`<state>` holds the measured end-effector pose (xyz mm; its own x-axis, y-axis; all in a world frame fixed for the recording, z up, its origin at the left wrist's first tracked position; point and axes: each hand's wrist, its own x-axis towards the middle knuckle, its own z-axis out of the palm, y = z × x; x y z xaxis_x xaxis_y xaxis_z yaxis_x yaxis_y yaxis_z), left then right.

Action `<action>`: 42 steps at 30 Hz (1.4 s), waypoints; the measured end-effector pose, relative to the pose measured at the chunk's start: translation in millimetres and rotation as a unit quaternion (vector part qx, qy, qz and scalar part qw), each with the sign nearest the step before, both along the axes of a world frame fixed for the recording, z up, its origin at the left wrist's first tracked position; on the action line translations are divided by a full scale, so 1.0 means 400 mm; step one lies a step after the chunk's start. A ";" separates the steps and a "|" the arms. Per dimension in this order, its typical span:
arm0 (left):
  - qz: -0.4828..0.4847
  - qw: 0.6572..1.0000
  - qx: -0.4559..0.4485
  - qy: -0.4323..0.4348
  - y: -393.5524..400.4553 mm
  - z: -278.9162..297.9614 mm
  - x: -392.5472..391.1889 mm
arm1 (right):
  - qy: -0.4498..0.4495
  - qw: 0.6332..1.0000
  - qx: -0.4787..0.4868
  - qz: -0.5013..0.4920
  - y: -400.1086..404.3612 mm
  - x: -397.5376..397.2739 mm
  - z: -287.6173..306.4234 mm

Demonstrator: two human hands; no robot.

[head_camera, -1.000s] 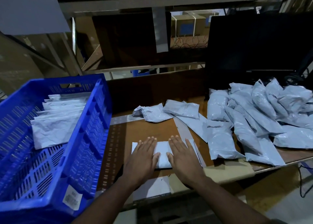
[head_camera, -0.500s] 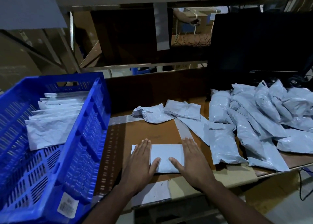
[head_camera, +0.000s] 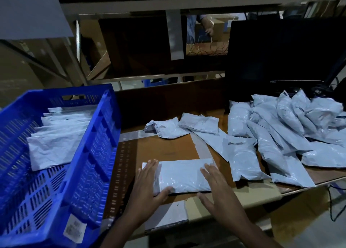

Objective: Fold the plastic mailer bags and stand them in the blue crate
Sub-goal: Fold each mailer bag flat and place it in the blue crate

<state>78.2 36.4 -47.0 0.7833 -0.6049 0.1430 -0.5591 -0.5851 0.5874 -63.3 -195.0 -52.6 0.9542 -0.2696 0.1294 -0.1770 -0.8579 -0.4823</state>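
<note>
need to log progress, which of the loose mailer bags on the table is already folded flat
The folded mailer under both hands, left hand and right hand, is a neat flat rectangle; the bags behind it lie crumpled or long and unfolded.

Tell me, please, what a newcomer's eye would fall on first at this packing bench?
Probably the bright blue crate at the left, with folded mailers standing in a row inside. Next, both hands, left hand and right hand, flat on one folded mailer bag at the table's near edge. A heap of unfolded bags fills the right.
</note>
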 end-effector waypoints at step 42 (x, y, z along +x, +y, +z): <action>-0.039 0.985 0.139 -0.097 -0.100 0.009 0.024 | 0.084 0.984 -0.157 0.029 0.066 0.209 0.046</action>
<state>87.8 -3.7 -43.4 0.7078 -0.6986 0.1049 -0.6939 -0.6597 0.2885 20.4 -168.8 -34.3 0.9817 -0.1866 0.0374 -0.1784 -0.9708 -0.1607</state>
